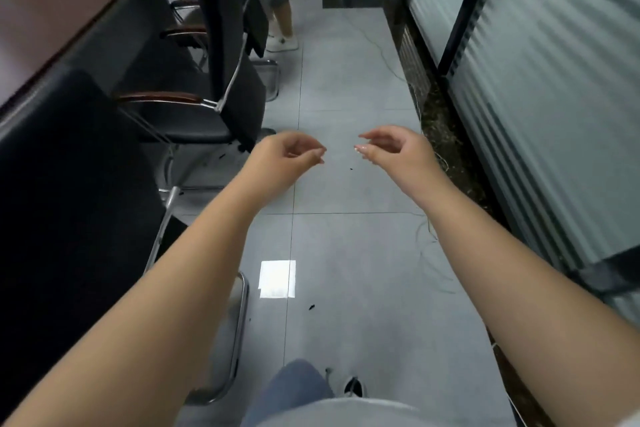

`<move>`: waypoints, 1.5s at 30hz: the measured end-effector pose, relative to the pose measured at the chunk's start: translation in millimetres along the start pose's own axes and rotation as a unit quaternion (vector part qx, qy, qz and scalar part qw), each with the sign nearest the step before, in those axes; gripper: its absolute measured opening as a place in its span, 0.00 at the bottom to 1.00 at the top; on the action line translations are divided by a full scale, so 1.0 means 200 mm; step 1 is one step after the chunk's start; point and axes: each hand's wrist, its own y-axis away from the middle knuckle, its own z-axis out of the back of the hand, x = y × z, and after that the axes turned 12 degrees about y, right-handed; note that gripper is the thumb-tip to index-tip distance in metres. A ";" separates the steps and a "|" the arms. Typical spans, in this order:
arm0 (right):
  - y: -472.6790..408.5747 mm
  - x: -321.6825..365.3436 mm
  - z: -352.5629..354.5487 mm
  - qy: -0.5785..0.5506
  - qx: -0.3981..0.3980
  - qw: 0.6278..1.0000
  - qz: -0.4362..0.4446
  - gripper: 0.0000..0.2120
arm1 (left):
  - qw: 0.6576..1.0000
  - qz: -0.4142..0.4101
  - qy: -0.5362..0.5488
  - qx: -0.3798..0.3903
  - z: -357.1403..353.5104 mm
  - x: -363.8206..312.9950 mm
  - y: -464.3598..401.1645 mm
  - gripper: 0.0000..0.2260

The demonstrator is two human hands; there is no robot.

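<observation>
Both my arms reach forward over a grey tiled floor (346, 246). My left hand (291, 152) hangs with fingers loosely curled and holds nothing. My right hand (391, 146) faces it a short gap away, fingers also loosely curled and holding nothing. The two hands do not touch. My own knee in jeans (294, 388) and a shoe (353, 386) show at the bottom.
Black office chairs (221, 45) with chrome frames line a dark table (69, 10) on the left. A frosted glass partition (536, 80) runs along the right. Another person's legs (277, 3) stand at the far end. A thin cable (429, 253) trails along the floor.
</observation>
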 end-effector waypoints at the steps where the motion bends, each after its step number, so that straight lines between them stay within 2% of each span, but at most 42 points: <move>1: -0.11 0.00 0.01 0.006 0.011 1.000 0.006 0.09 | 1.000 -0.004 -0.007 -0.003 0.02 -0.02 -0.11 0.02; 10: -1.26 0.02 -0.08 0.034 0.032 0.998 0.029 0.07 | 0.998 -0.048 -0.029 0.008 0.20 -0.06 -1.26 0.04; 13: -1.67 0.05 -0.13 0.051 0.025 0.998 0.019 0.06 | 0.998 -0.039 -0.044 0.026 0.29 -0.04 -1.70 0.05; 24: -2.83 0.01 -0.19 0.065 0.014 0.998 -0.010 0.07 | 0.996 -0.045 -0.048 0.062 0.45 -0.12 -2.86 0.03; 32: -3.84 -0.18 -0.09 0.048 0.022 0.999 0.003 0.07 | 0.998 -0.030 -0.039 0.044 0.36 -0.12 -3.84 0.03; 38: -4.60 -0.26 0.05 0.034 0.040 0.999 -0.009 0.06 | 0.999 0.019 -0.045 0.011 0.29 -0.20 -4.55 0.04; 45: -5.22 -0.33 0.15 0.050 0.054 0.997 -0.004 0.06 | 0.999 0.021 -0.009 -0.027 0.27 -0.24 -5.24 0.04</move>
